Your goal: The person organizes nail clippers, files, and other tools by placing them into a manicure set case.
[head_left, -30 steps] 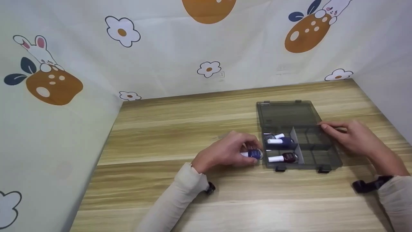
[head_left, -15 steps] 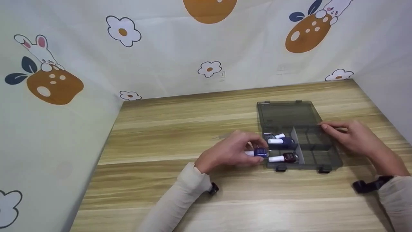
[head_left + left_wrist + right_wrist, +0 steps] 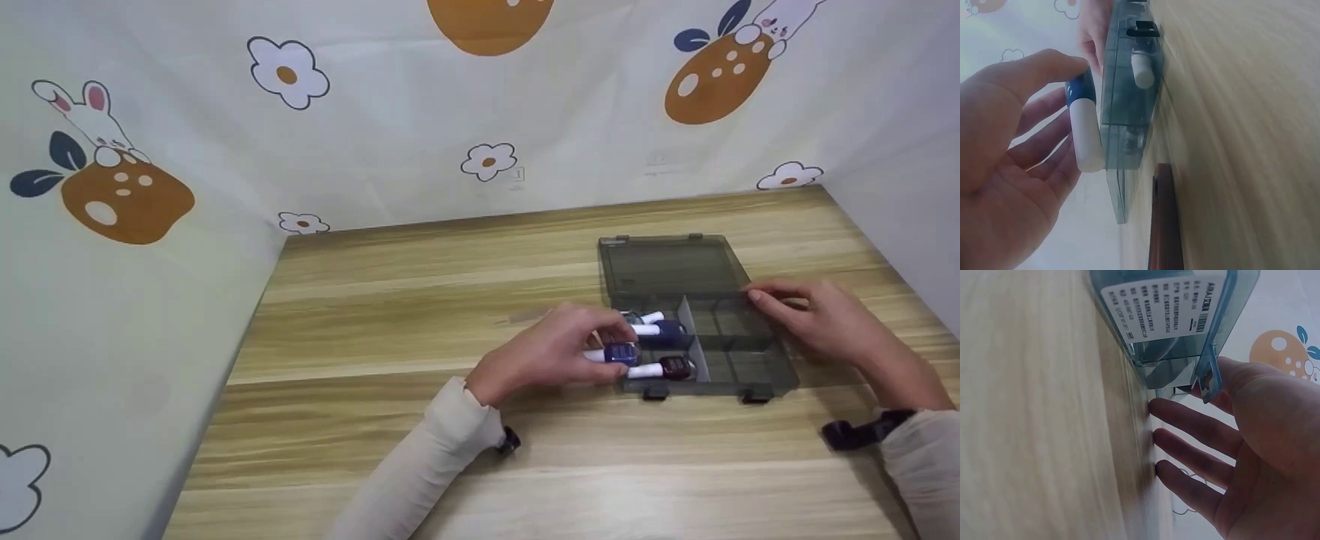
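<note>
My left hand [image 3: 559, 345] pinches a blue nail polish bottle [image 3: 621, 353] with a white cap, lying sideways over the left side of a dark clear compartment box [image 3: 675, 266], whose lid lies folded back. In the left wrist view, the thumb and fingertips hold the blue glass, and the white cap [image 3: 1086, 135] points away from them. My right hand [image 3: 840, 319] holds the box's right edge near the hinge between thumb and index finger. The right wrist view has its other fingertips [image 3: 1163, 468] touching the table. In the box lie a dark red polish bottle [image 3: 676, 367], another blue bottle [image 3: 670, 331] and a partly hidden white-capped bottle [image 3: 652, 318].
The box stands on a wood-grain table [image 3: 420, 300] with patterned cloth [image 3: 390, 127] behind. Black latches [image 3: 756, 393] stick out from the box's front. A dark brown strip-like object [image 3: 1165, 225] shows in the left wrist view; its kind is unclear.
My left hand has moved right with the blue nail polish bottle, from beside the box to over its left compartments. The right hand has stayed at the box's edge.
</note>
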`<state>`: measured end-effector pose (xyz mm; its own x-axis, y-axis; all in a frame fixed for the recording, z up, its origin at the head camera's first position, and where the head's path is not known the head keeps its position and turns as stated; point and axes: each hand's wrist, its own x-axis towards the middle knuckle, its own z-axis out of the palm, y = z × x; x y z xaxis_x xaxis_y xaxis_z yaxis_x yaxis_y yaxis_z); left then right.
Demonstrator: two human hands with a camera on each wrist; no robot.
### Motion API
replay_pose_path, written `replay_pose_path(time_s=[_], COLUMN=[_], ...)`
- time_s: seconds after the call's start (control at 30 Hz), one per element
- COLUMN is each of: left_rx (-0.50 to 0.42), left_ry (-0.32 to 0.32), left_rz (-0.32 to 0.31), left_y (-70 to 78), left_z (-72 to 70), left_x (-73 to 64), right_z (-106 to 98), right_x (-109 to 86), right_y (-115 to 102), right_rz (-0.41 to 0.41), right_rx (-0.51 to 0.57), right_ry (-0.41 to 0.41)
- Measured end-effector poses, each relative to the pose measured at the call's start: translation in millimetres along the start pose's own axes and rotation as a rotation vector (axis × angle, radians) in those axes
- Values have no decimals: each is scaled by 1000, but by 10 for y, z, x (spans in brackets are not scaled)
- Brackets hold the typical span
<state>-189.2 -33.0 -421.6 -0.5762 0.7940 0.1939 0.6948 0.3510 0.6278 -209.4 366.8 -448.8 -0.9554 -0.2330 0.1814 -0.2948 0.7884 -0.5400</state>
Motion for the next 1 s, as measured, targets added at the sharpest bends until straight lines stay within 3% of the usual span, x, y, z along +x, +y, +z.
replay_pose_path(time_s=[0.47, 1.0], left_rx=[39, 158], left_ry=[-14, 22], left_rz=[32, 26], left_y=[115, 189], left_z=[123, 268], left_x=[162, 338], right_z=[-25, -20], right_x=[9, 17], right_y=[-15, -7], right_rz=[7, -8], right_rx=[8, 31], right_ry=[-37, -8])
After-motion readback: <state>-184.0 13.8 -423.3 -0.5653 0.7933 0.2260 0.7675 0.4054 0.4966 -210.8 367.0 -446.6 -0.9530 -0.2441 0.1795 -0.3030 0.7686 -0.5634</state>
